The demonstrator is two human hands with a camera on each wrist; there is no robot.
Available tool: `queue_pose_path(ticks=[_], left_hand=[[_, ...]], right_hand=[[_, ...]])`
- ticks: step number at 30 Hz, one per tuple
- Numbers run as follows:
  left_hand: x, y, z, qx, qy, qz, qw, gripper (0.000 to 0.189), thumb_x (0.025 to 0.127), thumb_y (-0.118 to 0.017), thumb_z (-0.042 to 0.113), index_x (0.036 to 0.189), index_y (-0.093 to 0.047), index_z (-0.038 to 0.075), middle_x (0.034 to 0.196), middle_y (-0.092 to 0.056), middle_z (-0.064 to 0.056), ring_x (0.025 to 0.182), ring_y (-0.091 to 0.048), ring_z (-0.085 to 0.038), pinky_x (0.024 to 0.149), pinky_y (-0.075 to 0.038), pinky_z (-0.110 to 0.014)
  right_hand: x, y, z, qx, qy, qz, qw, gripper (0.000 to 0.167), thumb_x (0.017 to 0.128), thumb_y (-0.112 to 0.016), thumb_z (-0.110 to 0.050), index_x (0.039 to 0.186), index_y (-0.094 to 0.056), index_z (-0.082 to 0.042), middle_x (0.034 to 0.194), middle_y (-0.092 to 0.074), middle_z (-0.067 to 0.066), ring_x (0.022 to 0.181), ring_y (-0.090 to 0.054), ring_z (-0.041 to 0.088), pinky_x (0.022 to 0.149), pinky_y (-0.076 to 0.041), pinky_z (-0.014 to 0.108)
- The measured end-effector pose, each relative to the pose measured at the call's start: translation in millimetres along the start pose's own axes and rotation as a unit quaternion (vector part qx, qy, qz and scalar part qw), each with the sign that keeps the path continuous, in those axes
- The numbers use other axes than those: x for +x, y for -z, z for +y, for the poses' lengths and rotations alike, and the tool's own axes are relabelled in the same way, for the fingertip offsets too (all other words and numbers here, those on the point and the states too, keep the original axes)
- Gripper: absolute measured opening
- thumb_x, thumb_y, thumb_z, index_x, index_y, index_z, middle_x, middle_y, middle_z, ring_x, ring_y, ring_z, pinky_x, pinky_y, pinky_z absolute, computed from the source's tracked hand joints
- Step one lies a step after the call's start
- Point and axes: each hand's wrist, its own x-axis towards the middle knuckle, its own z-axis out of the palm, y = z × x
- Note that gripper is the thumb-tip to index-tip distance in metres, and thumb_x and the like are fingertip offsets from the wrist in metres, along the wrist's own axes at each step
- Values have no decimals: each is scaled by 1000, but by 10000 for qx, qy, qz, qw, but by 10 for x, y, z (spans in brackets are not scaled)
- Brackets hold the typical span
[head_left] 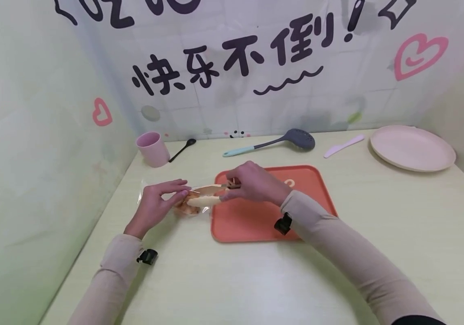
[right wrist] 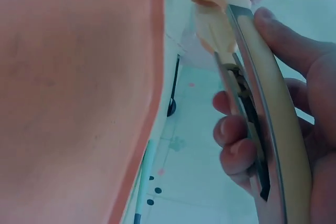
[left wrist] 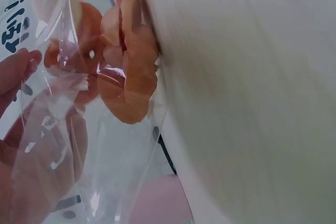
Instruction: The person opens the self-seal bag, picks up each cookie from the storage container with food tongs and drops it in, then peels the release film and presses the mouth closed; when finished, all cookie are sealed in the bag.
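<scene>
My left hand pinches the opening of a clear plastic bag between thumb and fingers. Inside the bag are several orange-brown food pieces, whose kind I cannot tell. My right hand grips a pair of tongs with metal arms and cream tips. The tips are spread apart and reach left to the bag's mouth, against the food; whether a piece is between them is unclear. Under the right forearm lies an orange-red tray, with a small pale curled piece on it.
Behind the bag stand a pink cup and a black spoon. A slotted turner with a light blue handle and a lilac knife lie along the back. At the back right is a pale pink plate. Walls enclose the table's back and sides.
</scene>
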Motion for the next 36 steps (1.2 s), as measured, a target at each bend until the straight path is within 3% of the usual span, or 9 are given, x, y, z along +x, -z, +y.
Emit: queue_pose_path(ticks=[4, 7, 9, 11, 15, 17, 19, 28, 36], left_hand=[[-2, -12, 6, -49, 89, 13, 9999, 21, 93, -74, 27, 109, -79, 16, 131, -70, -8, 134, -59, -27, 110, -48, -54], [-9, -10, -8, -145, 82, 113, 9998, 18, 92, -74, 26, 107, -80, 17, 130, -70, -7, 135, -58, -27, 103, -55, -32], [-18, -8, -32, -220, 50, 145, 9996, 17, 92, -74, 24, 106, -80, 16, 129, -71, -8, 134, -58, -30, 92, -55, -16], [-31, -5, -56, -266, 39, 142, 9995, 17, 93, -74, 24, 106, -80, 16, 128, -72, -8, 135, -57, -33, 88, -52, -9], [-49, 2, -88, -72, -30, 119, 9999, 19, 92, -74, 25, 109, -79, 16, 127, -72, -8, 137, -55, -33, 106, -54, -34], [-49, 8, -89, 85, -78, 98, 9999, 20, 92, -75, 24, 110, -79, 16, 127, -72, -9, 137, -55, -34, 113, -47, -51], [-50, 13, -90, 190, -89, 79, 9997, 20, 91, -76, 22, 110, -79, 15, 126, -72, -10, 138, -54, -35, 116, -40, -59], [-43, 23, -95, 272, 103, -16, 9996, 20, 92, -74, 21, 109, -79, 13, 126, -72, -13, 137, -54, -37, 116, -40, -61], [-33, 32, -72, 206, 144, -128, 9996, 20, 92, -74, 21, 110, -79, 15, 122, -74, -10, 132, -59, -34, 112, -47, -53]], right_hand=[[48, -119, -39, -272, 230, 215, 9991, 34, 84, -80, -44, 87, -67, -13, 71, -56, -5, 65, -48, 9, 60, -39, 22], [100, -203, -66, -335, 370, 348, 9981, 36, 83, -81, -43, 98, -71, -12, 83, -67, -3, 72, -56, 11, 65, -47, 23], [138, -244, -76, -293, 376, 347, 9983, 35, 83, -81, -43, 96, -70, -12, 82, -66, -3, 71, -55, 11, 63, -45, 22], [171, -266, -84, -283, 341, 277, 9986, 35, 84, -80, -45, 91, -68, -13, 77, -61, -3, 68, -50, 10, 60, -39, 22], [199, -231, -125, -412, 182, 104, 9989, 38, 83, -79, -50, 87, -63, -15, 74, -56, -4, 66, -48, 11, 58, -36, 22], [198, -191, -148, -473, 89, 26, 9988, 41, 83, -79, -52, 90, -64, -14, 74, -56, -3, 67, -48, 12, 58, -37, 22], [190, -149, -163, -488, 0, -40, 9988, 43, 82, -79, -53, 94, -67, -14, 75, -56, -4, 68, -48, 12, 58, -37, 23], [18, 74, -66, -274, -326, -108, 9990, 44, 80, -80, -55, 87, -66, -14, 70, -51, -3, 65, -44, 13, 58, -33, 25], [-429, 339, 335, -619, -705, 253, 9953, 48, 78, -80, -57, 82, -62, -13, 69, -52, -2, 66, -45, 15, 60, -33, 28]])
